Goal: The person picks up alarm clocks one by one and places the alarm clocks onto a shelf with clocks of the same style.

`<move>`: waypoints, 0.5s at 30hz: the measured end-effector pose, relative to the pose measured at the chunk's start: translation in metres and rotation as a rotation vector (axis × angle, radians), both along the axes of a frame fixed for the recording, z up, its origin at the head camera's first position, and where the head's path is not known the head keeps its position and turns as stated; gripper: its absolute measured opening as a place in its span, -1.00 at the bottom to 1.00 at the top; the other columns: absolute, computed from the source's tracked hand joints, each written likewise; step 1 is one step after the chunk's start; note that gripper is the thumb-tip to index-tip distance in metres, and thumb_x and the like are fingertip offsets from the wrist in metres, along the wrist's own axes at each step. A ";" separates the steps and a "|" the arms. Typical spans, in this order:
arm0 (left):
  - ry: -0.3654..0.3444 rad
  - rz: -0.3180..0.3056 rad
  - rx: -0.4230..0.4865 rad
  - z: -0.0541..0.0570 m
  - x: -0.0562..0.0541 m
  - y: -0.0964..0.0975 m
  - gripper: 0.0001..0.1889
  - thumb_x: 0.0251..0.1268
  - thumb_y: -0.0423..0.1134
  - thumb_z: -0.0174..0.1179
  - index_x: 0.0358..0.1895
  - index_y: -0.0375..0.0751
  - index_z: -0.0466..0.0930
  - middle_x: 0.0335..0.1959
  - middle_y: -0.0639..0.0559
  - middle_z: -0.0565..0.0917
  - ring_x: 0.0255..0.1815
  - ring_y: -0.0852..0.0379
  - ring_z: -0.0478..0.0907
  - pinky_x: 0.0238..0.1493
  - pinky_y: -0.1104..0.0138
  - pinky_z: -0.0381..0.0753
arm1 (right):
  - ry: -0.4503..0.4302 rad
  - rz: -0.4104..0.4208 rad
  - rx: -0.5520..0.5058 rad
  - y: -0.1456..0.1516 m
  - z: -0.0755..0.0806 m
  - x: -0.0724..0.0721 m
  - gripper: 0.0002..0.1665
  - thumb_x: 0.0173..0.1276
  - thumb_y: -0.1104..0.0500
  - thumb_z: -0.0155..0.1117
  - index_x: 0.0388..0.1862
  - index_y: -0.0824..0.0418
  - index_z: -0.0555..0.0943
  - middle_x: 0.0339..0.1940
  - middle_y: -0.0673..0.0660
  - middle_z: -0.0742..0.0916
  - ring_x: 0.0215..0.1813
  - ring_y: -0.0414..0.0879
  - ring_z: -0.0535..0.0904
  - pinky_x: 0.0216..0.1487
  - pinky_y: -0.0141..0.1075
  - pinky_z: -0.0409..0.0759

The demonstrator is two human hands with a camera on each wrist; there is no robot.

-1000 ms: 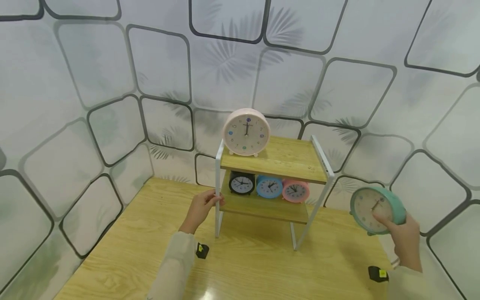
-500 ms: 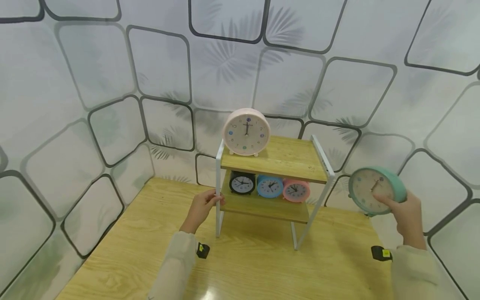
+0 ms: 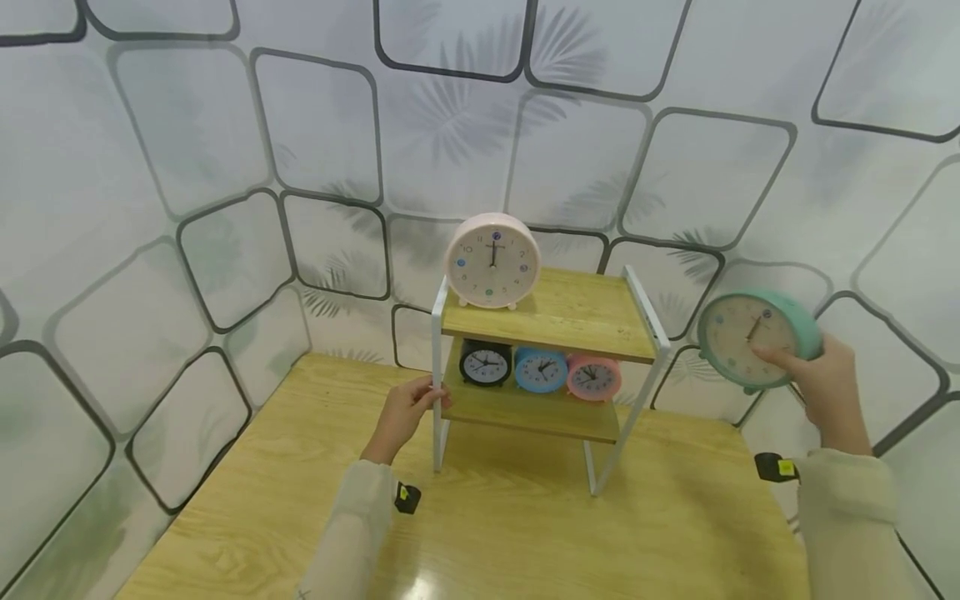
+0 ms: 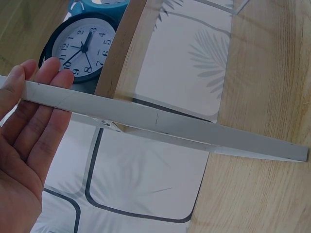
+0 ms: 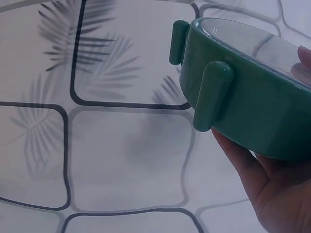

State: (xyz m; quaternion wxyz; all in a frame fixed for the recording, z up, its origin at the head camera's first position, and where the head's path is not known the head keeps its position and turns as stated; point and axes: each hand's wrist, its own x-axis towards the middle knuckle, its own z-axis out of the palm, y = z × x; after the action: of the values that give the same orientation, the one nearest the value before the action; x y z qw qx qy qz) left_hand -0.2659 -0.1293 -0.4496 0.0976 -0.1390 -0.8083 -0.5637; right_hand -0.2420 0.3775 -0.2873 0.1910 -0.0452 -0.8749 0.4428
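My right hand holds a round green alarm clock in the air, right of the shelf, its thumb over the face. The right wrist view shows two stubby feet on the green clock's casing, with fingers underneath. My left hand grips the white left frame leg of the two-tier wooden shelf. Seen from the left wrist, the fingers curl around that white metal leg. A larger pale pink clock stands on the top board's left part.
On the lower board stand a black clock, a blue clock and a pink clock, side by side. The shelf stands on a wood-grain table against patterned walls. The top board has bare surface right of the pale pink clock.
My right hand has raised the green clock from low at the right to about the height of the shelf's top board. My left hand has stayed on the frame leg.
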 end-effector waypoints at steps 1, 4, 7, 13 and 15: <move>-0.002 0.001 0.002 0.000 0.000 0.000 -0.82 0.36 -0.24 0.07 -0.27 -0.20 0.66 -0.36 -0.07 0.74 -0.17 0.00 0.67 -0.04 0.17 0.65 | 0.004 -0.002 0.007 -0.001 0.004 -0.001 -0.60 0.20 0.04 0.36 -0.19 -0.30 0.33 -0.33 -0.51 0.47 -0.27 -0.58 0.39 -0.33 -0.73 0.42; -0.003 0.004 0.012 -0.001 -0.001 -0.001 -0.82 0.36 -0.24 0.07 -0.26 -0.19 0.66 -0.36 -0.08 0.74 -0.18 -0.01 0.67 -0.04 0.16 0.66 | 0.009 -0.011 0.032 -0.004 0.013 -0.003 -0.61 0.19 0.01 0.36 -0.20 -0.30 0.33 -0.36 -0.51 0.47 -0.28 -0.57 0.40 -0.34 -0.73 0.41; -0.002 0.004 0.011 -0.001 -0.001 -0.001 -0.82 0.35 -0.24 0.07 -0.27 -0.19 0.66 -0.36 -0.08 0.74 -0.18 0.00 0.67 -0.03 0.15 0.65 | 0.000 -0.006 0.033 -0.007 0.020 -0.004 -0.63 0.19 -0.01 0.36 -0.22 -0.29 0.33 -0.37 -0.50 0.48 -0.30 -0.56 0.41 -0.35 -0.72 0.42; -0.003 0.005 -0.003 0.000 0.000 -0.001 -0.83 0.35 -0.24 0.07 -0.26 -0.18 0.66 -0.36 -0.06 0.74 -0.17 0.01 0.67 -0.01 0.14 0.64 | 0.000 -0.005 0.049 -0.014 0.031 -0.009 -0.57 0.18 -0.03 0.36 -0.02 -0.10 0.43 -0.36 -0.48 0.48 -0.31 -0.53 0.40 -0.37 -0.70 0.43; -0.004 0.008 -0.004 0.000 0.000 0.000 -0.83 0.35 -0.24 0.07 -0.26 -0.18 0.66 -0.37 -0.06 0.74 -0.17 0.01 0.67 -0.01 0.13 0.64 | -0.002 -0.008 0.057 -0.017 0.036 -0.011 -0.39 0.18 -0.05 0.36 0.18 0.05 0.40 -0.32 -0.46 0.45 -0.29 -0.54 0.39 -0.35 -0.72 0.42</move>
State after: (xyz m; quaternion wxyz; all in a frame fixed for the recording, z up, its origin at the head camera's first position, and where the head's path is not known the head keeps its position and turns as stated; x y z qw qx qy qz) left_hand -0.2661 -0.1296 -0.4495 0.0978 -0.1348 -0.8103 -0.5618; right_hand -0.2533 0.3604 -0.2516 0.1932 -0.0434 -0.8870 0.4172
